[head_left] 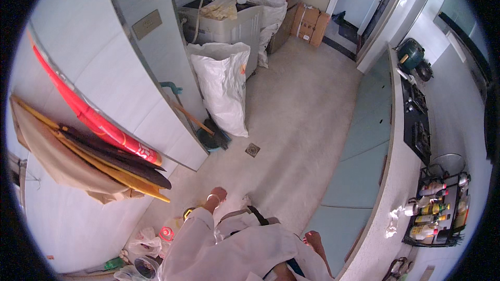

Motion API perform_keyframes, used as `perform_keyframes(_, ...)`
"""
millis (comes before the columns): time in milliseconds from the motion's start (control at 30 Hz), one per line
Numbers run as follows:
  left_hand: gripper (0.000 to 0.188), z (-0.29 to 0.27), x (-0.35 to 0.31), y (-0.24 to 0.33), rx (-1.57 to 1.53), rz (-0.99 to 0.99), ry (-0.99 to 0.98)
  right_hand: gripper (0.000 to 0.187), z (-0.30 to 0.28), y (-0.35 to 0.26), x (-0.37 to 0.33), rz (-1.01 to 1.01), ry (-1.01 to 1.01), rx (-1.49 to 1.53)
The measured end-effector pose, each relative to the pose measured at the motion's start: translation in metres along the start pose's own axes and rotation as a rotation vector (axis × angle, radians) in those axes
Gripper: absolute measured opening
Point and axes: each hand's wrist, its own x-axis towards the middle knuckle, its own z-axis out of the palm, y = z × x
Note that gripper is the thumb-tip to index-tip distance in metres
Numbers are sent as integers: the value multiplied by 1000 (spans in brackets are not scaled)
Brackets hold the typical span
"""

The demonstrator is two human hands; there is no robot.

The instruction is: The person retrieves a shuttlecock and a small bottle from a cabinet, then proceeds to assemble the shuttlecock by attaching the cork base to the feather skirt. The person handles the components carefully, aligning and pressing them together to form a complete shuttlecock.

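My left hand [219, 193], with a pale bracelet at the wrist, is held low in front of me at the end of a loose white sleeve. Its fingers are too small and blurred to read, and I see nothing in it. My right hand [312, 238] hangs at my side next to the pale blue-green cabinet fronts [347, 177]. Its fingers look slightly bent and apart, with nothing between them. White clothing [234, 252] covers most of my body, and the tip of a shoe [246, 200] shows on the grey floor [291, 125].
Left, a red fabric item [99, 119] and brown aprons [78, 161] hang along the wall. A white sack [221, 83], broom and dustpan [211, 134], washing machine [224, 23] and cardboard boxes [310, 23] stand ahead. Right, a counter holds a stove [416, 119] and bottle rack [435, 208].
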Motion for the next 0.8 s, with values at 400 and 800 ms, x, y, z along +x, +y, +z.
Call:
perform_keyframes(400, 14, -78, 151, 75, -140, -158, 123, 21, -68, -40, 129, -428, 108, -627)
perform_keyframes(800, 7, -142, 190, 171, 513, 155, 89, 15, -245, -202, 290, -45, 90, 185)
